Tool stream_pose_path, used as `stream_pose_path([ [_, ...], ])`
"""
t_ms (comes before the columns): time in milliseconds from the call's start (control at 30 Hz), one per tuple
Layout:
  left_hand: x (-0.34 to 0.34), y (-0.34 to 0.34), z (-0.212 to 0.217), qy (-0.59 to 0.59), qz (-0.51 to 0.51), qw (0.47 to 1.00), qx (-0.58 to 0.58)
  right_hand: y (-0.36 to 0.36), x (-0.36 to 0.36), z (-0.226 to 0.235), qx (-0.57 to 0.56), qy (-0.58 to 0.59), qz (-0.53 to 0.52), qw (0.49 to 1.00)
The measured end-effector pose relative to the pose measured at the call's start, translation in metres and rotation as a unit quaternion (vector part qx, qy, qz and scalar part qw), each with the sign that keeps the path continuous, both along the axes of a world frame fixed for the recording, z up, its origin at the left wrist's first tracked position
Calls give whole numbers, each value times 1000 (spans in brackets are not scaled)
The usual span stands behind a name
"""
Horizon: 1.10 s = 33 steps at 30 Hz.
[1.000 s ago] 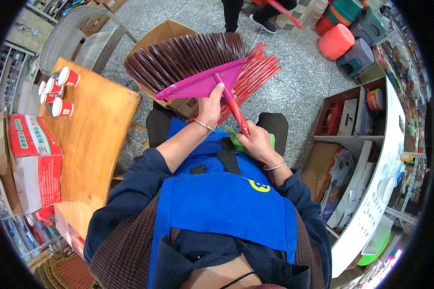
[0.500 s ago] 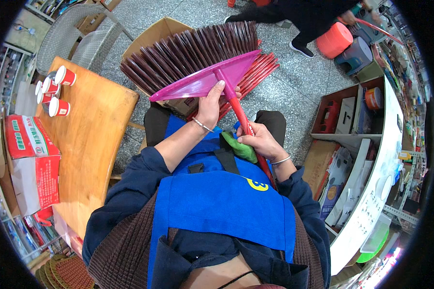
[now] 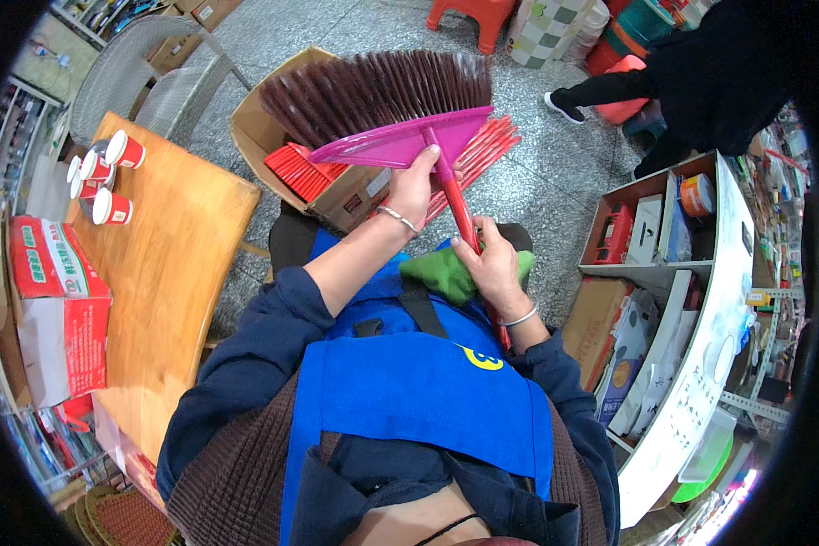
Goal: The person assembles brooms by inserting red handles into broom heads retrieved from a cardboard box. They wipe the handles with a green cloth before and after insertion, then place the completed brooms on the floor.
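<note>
A broom is held tilted in front of me, with dark brown bristles (image 3: 378,96) pointing away and a magenta head (image 3: 387,144). My left hand (image 3: 411,189) is closed round the neck where the head meets the red handle (image 3: 458,211), its thumb lying on the neck. Lower on the handle, my right hand (image 3: 496,264) is closed, the thumb along it. A green cloth (image 3: 448,273) lies bunched at my right hand, over the blue apron (image 3: 419,391) on my lap; whether the fingers also grip the cloth I cannot tell.
Beyond my knees stands an open cardboard box (image 3: 359,200) with red rods (image 3: 305,173) in it; more red rods (image 3: 491,146) lie beside it. A wooden table (image 3: 177,237) with paper cups (image 3: 114,207) is left. A white-topped cabinet (image 3: 692,400) stands right. Another person (image 3: 714,82) walks at far right.
The broom has tipped slightly nearer and right, uncovering more of the box and its red rods. My right hand has turned on the handle and the green cloth spreads wider. The other person moved right.
</note>
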<state>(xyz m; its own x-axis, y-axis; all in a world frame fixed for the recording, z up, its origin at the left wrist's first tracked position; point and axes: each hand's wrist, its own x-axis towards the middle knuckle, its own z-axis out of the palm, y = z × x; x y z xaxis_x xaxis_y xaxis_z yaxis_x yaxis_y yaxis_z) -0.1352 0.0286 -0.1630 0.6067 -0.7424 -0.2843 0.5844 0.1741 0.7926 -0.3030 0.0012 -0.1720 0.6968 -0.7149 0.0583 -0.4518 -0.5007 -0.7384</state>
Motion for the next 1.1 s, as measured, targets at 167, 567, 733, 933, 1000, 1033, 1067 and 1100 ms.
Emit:
stream_pose_path([
  [167, -14, -19, -19, -152, 57, 984, 79, 11, 2, -7, -185, 64, -68, 978],
  [567, -17, -14, -31, -293, 14, 953, 81, 1, -7, -26, -94, 81, -20, 992],
  [733, -13, -8, -28, -306, -8, 949, 76, -2, -7, -25, 16, 12, 11, 1000],
  [933, -15, -6, -24, -299, 3, 951, 78, -3, -10, -20, 136, 5, 23, 990],
  [1000, -15, -6, -23, -296, 3, 952, 76, -4, -10, -20, 157, -3, 31, 987],
  [1033, -15, -6, -23, -290, 2, 954, 75, -5, -11, -21, 167, -9, 34, 985],
  [1067, -15, -6, -23, -290, -2, 955, 68, -5, -11, -21, 177, -14, 37, 983],
  [1100, -15, -5, -23, -289, -5, 955, 61, -5, -11, -21, 192, -22, 39, 980],
])
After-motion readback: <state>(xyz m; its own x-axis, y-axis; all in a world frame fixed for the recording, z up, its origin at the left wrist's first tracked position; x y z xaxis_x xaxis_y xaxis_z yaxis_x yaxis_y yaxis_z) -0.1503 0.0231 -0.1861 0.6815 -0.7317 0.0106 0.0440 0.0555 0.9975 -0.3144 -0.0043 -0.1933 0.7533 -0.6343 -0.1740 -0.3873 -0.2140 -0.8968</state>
